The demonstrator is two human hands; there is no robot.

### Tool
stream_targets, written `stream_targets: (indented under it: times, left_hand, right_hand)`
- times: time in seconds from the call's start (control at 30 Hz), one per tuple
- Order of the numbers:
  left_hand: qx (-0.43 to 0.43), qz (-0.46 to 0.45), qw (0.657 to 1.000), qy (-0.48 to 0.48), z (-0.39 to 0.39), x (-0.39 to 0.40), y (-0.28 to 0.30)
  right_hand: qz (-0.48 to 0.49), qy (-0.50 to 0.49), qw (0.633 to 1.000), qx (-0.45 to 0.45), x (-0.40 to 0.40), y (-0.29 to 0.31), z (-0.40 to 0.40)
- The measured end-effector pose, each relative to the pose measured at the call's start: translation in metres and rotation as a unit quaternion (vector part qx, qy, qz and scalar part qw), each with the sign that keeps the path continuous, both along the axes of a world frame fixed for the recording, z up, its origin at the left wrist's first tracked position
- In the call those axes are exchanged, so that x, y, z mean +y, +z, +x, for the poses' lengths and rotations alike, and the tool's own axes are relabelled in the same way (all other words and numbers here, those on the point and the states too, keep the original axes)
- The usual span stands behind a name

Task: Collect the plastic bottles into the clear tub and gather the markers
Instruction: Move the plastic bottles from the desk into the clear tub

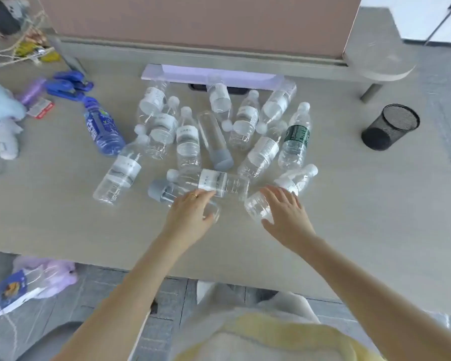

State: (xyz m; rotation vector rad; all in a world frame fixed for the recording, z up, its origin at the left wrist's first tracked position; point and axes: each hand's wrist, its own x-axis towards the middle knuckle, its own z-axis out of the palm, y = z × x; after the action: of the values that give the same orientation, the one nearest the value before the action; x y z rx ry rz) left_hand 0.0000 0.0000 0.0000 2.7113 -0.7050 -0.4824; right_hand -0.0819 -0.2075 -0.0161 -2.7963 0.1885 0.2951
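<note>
Several clear plastic bottles [186,142] lie on their sides in a loose heap at the middle of the pale table [349,204]. Among them are a green-labelled bottle [296,138] and a blue bottle [103,127] off to the left. My left hand [190,213] curls over a clear grey-capped bottle [164,191] at the heap's near edge. My right hand [288,213] hovers with its fingers spread over the base of another clear bottle [257,205]. No clear tub or markers are in view.
A black mesh cup [391,126] stands at the right. A blue stapler [68,86], a purple item and plush toys sit at the left. A lilac tray [211,74] lies against the back panel. A bagged purple plush [37,277] hangs below the table's near edge.
</note>
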Motion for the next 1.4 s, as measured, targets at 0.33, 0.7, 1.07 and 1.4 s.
stream_targets:
  times: [0.33,0.7,1.07,1.4]
  left_hand:
    - [-0.096,-0.017,0.98,-0.174,0.046,0.057,-0.017]
    - [-0.089,0.002,0.971,-0.223,0.08,0.021,-0.001]
    - [-0.126,0.208,0.918,-0.312,0.101,-0.048,-0.028]
    - [-0.178,0.114,0.924,-0.32,0.105,-0.037,-0.017]
  right_hand:
    - [-0.193,-0.084,0.977,0.03,-0.001,-0.018,0.018]
    - [-0.252,-0.073,0.963,0.065,-0.001,-0.044,0.017]
    - [-0.139,-0.141,0.972,0.122,0.004,-0.033,-0.027]
    - [-0.091,-0.228,0.969,0.023,0.014,-0.027,-0.052]
